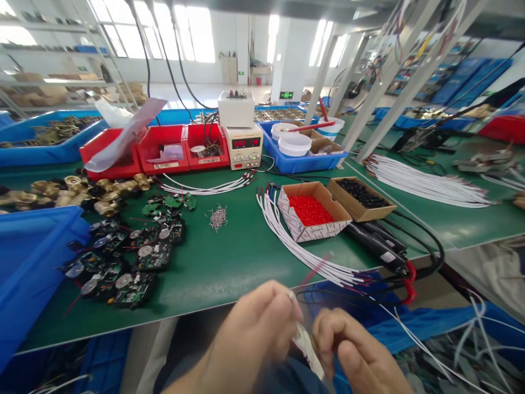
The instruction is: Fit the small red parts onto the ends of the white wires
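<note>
Red digits glow unreadably on the power supply [245, 145] at twelve o'clock, while below the green bench [229, 257] the left hand [250, 334] and right hand [353, 350] pinch a blurred white wire [305, 342] between them, in a bright workshop.

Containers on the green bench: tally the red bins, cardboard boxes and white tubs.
Red bins: 3
Cardboard boxes: 2, one of red pieces, one of black
White tubs: 3, in a blue tray
Total: 8
</note>
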### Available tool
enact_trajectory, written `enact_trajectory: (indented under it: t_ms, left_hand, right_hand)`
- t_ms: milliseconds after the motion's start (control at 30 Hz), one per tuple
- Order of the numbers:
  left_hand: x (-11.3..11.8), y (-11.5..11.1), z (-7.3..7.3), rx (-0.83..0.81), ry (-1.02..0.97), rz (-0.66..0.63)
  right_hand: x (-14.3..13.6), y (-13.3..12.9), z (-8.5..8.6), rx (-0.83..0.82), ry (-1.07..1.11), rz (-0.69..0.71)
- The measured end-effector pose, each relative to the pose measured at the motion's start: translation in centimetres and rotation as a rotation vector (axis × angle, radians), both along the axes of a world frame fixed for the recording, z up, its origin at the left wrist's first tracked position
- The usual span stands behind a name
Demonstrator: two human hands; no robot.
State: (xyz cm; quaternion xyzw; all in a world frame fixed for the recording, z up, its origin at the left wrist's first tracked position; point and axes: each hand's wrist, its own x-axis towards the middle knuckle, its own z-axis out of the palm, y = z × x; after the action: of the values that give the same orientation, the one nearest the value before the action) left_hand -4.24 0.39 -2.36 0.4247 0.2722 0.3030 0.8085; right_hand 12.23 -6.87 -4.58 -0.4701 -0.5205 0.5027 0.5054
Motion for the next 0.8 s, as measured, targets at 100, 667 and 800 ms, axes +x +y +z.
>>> enact_trajectory:
  t_ms: [100, 667, 800]
  left_hand:
    - [1.1, 3.0, 2.1, -0.317, -0.362, 0.105]
    - [1.2, 14.9, -0.7, -0.399, -0.443, 0.609]
    - [1.5, 13.7, -1.5, -0.398, -0.347, 0.593]
  right_hand:
    - [-1.0, 1.2, -0.6, -0.068, 0.223, 0.059]
    - [-0.4, 4.6, 1.0, -0.200, 1.089, 0.377]
    - [-0.5, 4.4, 1.3, -0.085, 0.961, 0.299]
